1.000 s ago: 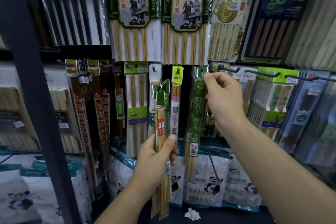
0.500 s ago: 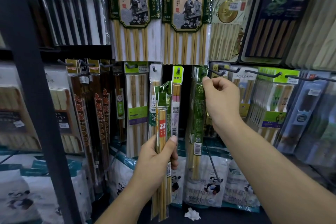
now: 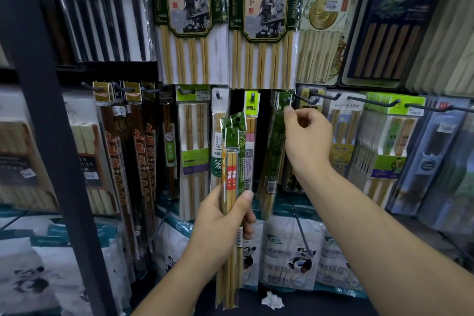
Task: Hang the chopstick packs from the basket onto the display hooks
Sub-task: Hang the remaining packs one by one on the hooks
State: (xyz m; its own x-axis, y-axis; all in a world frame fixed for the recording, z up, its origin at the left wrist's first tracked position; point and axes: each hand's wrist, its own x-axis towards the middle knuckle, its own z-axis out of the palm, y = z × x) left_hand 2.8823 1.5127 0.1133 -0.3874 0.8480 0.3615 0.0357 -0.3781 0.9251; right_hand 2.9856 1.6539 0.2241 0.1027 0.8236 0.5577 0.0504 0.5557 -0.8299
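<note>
My left hand (image 3: pixel 223 220) grips a bundle of narrow chopstick packs (image 3: pixel 232 161) with green header cards, held upright in front of the display. My right hand (image 3: pixel 306 138) is raised at a display hook (image 3: pixel 306 99), its fingers curled and its thumb tip pinching the top edge of a dark green chopstick pack (image 3: pixel 275 146). That pack hangs by its header hole at the hook's inner end. The basket is out of view.
Rows of other chopstick packs hang on hooks all around, with large boxed sets (image 3: pixel 264 20) above. Two bare hooks (image 3: pixel 372 101) stick out to the right. A dark shelf upright (image 3: pixel 48 110) runs down the left. Panda-printed bags (image 3: pixel 289 251) and crumpled paper (image 3: pixel 273 300) lie below.
The dark green pack has slid up and back along the hook toward the wall. My right hand stayed at its header, shifting slightly left. My left hand kept its bundle still.
</note>
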